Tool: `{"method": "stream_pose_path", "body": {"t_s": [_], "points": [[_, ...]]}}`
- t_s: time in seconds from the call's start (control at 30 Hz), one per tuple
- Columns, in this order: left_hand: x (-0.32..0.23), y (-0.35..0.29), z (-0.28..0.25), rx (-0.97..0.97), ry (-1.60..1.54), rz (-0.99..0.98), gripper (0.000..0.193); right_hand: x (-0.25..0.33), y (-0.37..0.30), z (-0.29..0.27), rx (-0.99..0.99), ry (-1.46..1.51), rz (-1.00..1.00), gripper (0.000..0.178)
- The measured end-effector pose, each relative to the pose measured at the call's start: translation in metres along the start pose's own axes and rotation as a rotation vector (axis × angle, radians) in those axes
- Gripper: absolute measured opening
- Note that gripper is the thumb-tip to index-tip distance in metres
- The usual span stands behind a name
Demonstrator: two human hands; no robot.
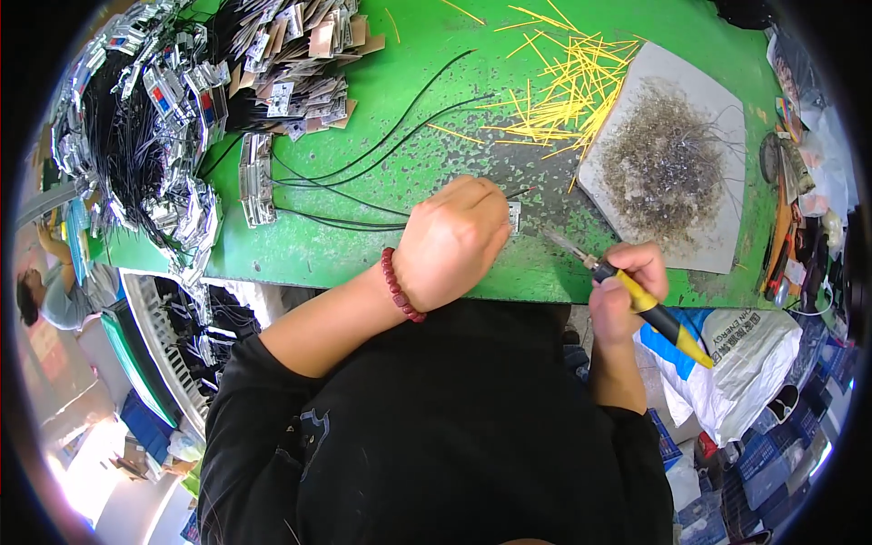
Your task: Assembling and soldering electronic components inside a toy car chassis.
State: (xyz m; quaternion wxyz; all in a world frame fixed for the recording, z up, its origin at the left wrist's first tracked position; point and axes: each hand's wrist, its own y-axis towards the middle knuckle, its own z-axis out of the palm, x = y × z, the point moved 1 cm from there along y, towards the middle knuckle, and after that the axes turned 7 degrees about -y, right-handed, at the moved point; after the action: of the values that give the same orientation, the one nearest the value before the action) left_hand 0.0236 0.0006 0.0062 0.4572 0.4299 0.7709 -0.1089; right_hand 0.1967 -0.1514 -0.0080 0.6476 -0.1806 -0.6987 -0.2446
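Black fabric top point(454, 418), plain and dark across front. Loose, creased black left sleeve point(250, 404), edge near elbow; matching black right sleeve point(640, 454), edge also near elbow. Thin blue-grey outline motif point(315, 431) toward left side of top. Dark red bracelet of round beads point(394, 287) around left wrist, one bead larger, blockier. Left hand point(459, 227), right hand point(627, 283) bare.

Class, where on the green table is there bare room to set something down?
On the near strip of green table, below the black wires, left of the left hand; also, mostly, between the cardboard pile and yellow sticks. Crowded: far left, under metal parts.
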Motion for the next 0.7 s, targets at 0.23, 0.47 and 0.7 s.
{"method": "stream_pose_path", "body": {"t_s": [0.23, 0.47, 0.7], "points": [[-0.004, 0.0, 0.002, -0.021, 0.085, 0.0, 0.011, -0.014, -0.005, 0.003, -0.02, -0.09, -0.086, 0.027], [-0.004, 0.003, 0.001, -0.004, 0.087, -0.001, 0.011, -0.007, -0.002, 0.004, 0.059, -0.167, -0.08, 0.026], [-0.006, 0.004, 0.001, 0.007, 0.096, 0.004, 0.011, -0.004, 0.0, 0.004, 0.092, -0.206, -0.051, 0.021]]}}
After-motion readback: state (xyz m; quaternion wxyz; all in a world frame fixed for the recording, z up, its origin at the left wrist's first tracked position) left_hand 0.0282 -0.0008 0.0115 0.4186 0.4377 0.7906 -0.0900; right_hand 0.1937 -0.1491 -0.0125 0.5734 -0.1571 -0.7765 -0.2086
